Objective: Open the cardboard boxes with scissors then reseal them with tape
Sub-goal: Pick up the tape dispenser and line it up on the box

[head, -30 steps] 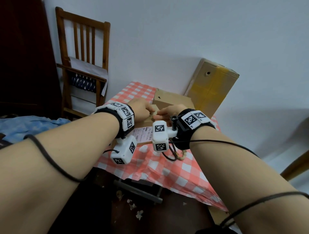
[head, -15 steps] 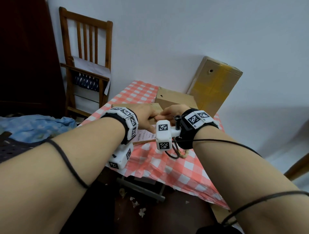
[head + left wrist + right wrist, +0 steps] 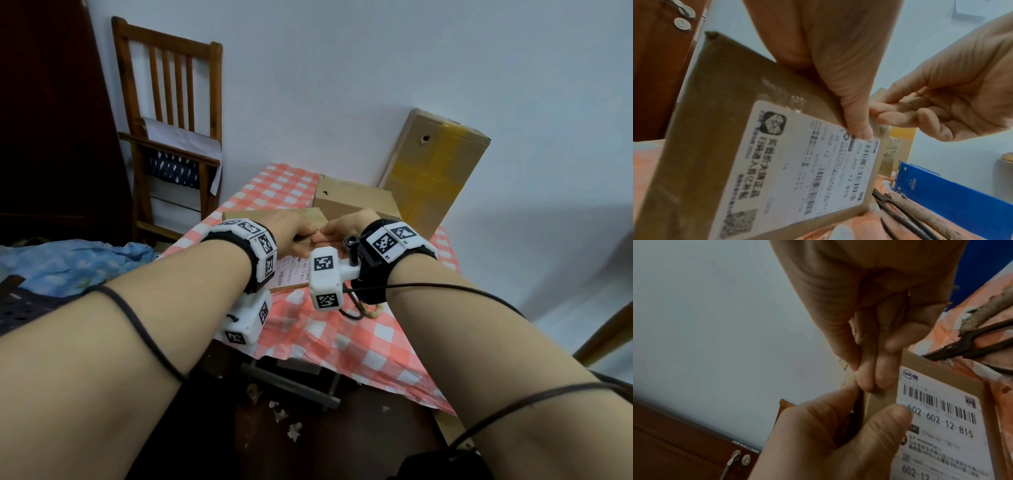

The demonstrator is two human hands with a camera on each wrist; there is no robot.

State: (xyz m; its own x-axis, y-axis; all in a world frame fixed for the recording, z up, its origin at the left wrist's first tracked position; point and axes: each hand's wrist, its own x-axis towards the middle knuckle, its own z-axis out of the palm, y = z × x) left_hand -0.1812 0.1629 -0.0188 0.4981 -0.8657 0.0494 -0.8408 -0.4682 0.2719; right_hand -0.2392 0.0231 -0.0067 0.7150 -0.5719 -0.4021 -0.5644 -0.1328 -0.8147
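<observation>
A small flat cardboard box (image 3: 317,217) with a white shipping label (image 3: 807,162) stands on edge on the checkered table. My left hand (image 3: 301,236) grips its upper edge, with the thumb (image 3: 857,126) pressed on the label side. My right hand (image 3: 325,236) pinches the same edge right beside it, fingertips (image 3: 871,379) on the cardboard (image 3: 879,402). Black scissors (image 3: 962,345) lie on the cloth behind the box, with their handles (image 3: 359,313) under my right wrist. A blue tape dispenser (image 3: 941,186) lies next to them.
A second brown box (image 3: 352,198) lies behind the hands. A tall box covered in yellow tape (image 3: 435,171) leans on the wall. A wooden chair (image 3: 171,120) stands at the left. The table's cloth (image 3: 342,342) hangs over the near edge. Blue fabric (image 3: 68,263) lies at the far left.
Both hands have stayed at the box's upper edge. The left hand has closed in on the right hand, so their fingers now meet.
</observation>
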